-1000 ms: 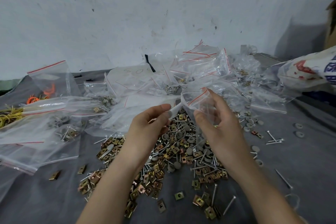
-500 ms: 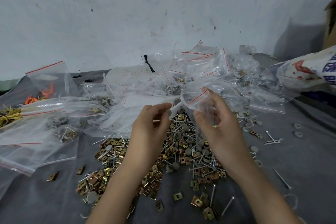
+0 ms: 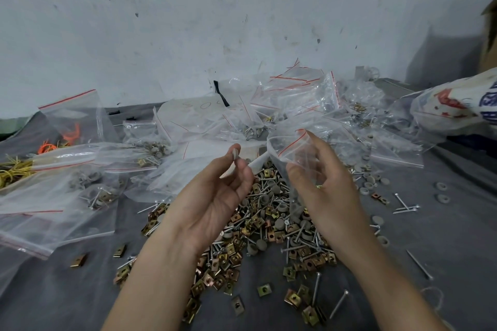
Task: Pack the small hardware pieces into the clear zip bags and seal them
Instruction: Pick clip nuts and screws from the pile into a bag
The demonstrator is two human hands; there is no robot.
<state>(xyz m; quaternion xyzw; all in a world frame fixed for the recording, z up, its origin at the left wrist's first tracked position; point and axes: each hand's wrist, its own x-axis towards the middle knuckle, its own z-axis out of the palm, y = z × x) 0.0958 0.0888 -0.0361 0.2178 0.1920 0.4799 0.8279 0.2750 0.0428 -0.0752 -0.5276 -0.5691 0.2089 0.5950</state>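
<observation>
Head camera view, looking down over two bare forearms at a work surface covered in grey cloth (image 3: 446, 252). The left hand (image 3: 215, 196) is turned palm up, its fingers loosely curled, and its thumb and forefinger pinch a small round grey cap (image 3: 235, 154) held up at the fingertips. The right hand (image 3: 326, 188) is raised just beside it, thumb and curled fingers holding a clear zip bag (image 3: 289, 146) with a thin red line along its mouth; the mouth is parted and faces the left hand, close to the cap but not touching it. A few small pieces show through the plastic near the right palm (too blurred to tell which kind). Beneath and between both hands lies a loose pile of hardware (image 3: 269, 223): brass-coloured square clips, long silver screws and more round grey caps, with stray pieces scattered outward across the cloth. To the left lie several filled bags (image 3: 88, 191) holding the same mix of parts, and at the far left edge a bag of yellow ties (image 3: 14, 172). Behind the hands, a crumpled heap of clear bags (image 3: 295, 99) rises against a stained white wall (image 3: 242, 21). At the right edge rests a white printed sack (image 3: 457, 107).
</observation>
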